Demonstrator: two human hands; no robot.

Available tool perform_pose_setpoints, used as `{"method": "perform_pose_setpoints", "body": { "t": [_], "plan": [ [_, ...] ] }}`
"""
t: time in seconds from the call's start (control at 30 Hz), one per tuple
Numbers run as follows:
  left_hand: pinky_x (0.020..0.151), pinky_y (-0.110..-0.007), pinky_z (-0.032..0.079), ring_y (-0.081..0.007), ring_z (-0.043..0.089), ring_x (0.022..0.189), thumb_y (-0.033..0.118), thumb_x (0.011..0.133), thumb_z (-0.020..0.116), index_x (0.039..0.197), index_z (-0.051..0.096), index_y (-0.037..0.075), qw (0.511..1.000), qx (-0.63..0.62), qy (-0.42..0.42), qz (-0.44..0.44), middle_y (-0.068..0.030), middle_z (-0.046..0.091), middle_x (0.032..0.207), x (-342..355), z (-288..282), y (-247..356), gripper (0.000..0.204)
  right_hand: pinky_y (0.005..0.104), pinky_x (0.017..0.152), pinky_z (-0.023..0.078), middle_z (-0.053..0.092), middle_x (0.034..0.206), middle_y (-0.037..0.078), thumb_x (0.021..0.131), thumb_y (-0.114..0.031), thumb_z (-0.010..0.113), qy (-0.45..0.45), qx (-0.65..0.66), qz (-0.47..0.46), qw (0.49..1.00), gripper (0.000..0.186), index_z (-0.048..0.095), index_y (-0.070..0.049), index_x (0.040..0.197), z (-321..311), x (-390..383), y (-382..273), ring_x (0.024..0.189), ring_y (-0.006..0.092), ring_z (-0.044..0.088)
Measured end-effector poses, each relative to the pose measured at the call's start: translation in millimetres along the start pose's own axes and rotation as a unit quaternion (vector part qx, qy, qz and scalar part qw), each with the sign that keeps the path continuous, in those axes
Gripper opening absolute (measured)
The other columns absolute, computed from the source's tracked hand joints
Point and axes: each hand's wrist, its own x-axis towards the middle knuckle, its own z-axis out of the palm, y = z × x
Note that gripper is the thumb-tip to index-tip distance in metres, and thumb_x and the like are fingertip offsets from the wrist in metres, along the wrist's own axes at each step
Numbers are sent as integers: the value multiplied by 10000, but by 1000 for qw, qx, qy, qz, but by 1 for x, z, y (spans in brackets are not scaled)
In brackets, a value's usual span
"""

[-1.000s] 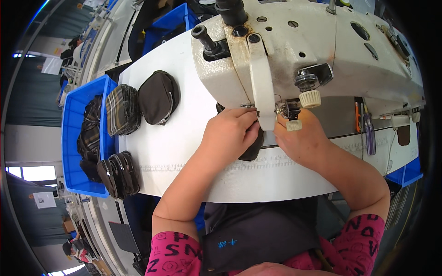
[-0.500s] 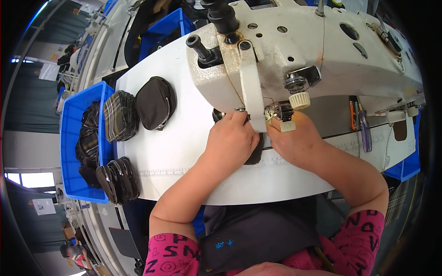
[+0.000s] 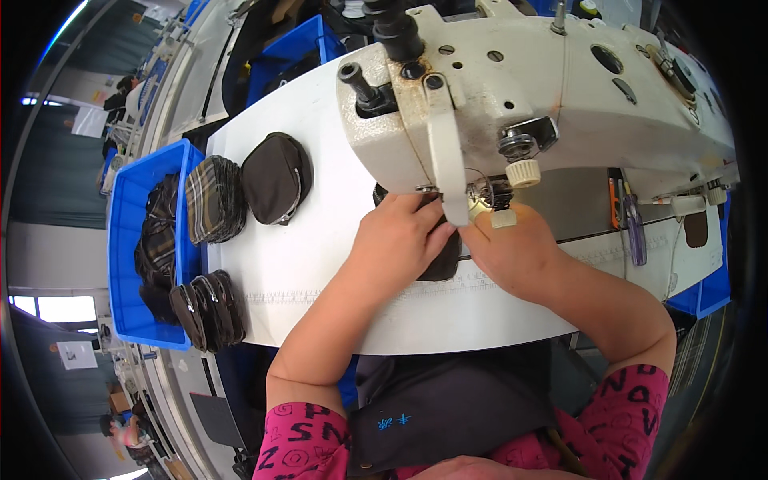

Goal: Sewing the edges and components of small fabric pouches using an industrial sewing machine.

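Observation:
A dark brown fabric piece [image 3: 442,266] with a rounded end lies on the white table under the head of a sewing machine [image 3: 480,104]. My left hand [image 3: 398,240] holds its left side, with the fingers bent by the presser area and the thumb against the cloth. On the other side, my right hand [image 3: 516,246] is curled at the piece's right edge. Its thumb shows, but the machine's parts partly hide the other fingers. A white lever [image 3: 446,160] hangs between my hands and hides the needle.
Left of the machine lie a dark zipped pouch [image 3: 276,178], a stack of plaid pieces [image 3: 214,198] and several dark pouches [image 3: 210,310]. A blue bin [image 3: 128,256] holds more cloth. A purple-handled screwdriver [image 3: 635,230] and an orange tool [image 3: 614,202] lie at the right.
My left hand has shifted slightly on the cloth, its thumb now lower, and more of the dark piece shows between my hands. The whole view has moved a little.

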Motion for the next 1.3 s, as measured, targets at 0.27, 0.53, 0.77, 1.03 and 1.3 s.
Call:
{"method": "perform_pose_setpoints", "body": {
  "t": [0.27,0.53,0.77,1.03,1.3],
  "plan": [
    [902,-463,519,-345,616,1111,182,659,941,1041,681,127,992,-23,-109,59,-86,607,1210,-18,-27,8,465,380,652,512,661,858,33,806,-137,716,31,-1,-57,998,419,711,-2,1203,6,-6,8,764,226,667],
    [780,-409,551,-323,676,992,116,814,834,951,695,48,989,-81,-122,-13,-99,679,1097,-12,-21,0,207,351,652,500,625,761,18,787,-154,698,63,-34,-78,994,120,624,-100,864,1,-3,2,737,200,651],
    [824,-368,514,-295,629,952,121,919,787,971,682,15,957,-248,-139,-57,-110,655,1024,-9,-19,-14,157,324,601,448,517,719,0,745,-161,703,155,-89,-111,978,171,655,-81,888,11,-1,-4,657,166,569],
    [809,-342,499,-207,581,934,122,941,779,1025,658,30,934,-315,-165,-41,-51,620,977,-7,-21,-21,173,329,582,437,524,722,2,748,-162,681,132,-28,-187,973,97,614,-119,803,10,3,0,660,165,569],
    [862,-388,552,-265,607,1054,145,735,915,1132,605,118,987,-94,-119,54,-72,590,1125,-16,-32,-2,505,414,579,531,605,799,46,861,-136,674,-45,75,49,995,143,633,-125,997,2,5,11,684,277,648]
  ]
}}
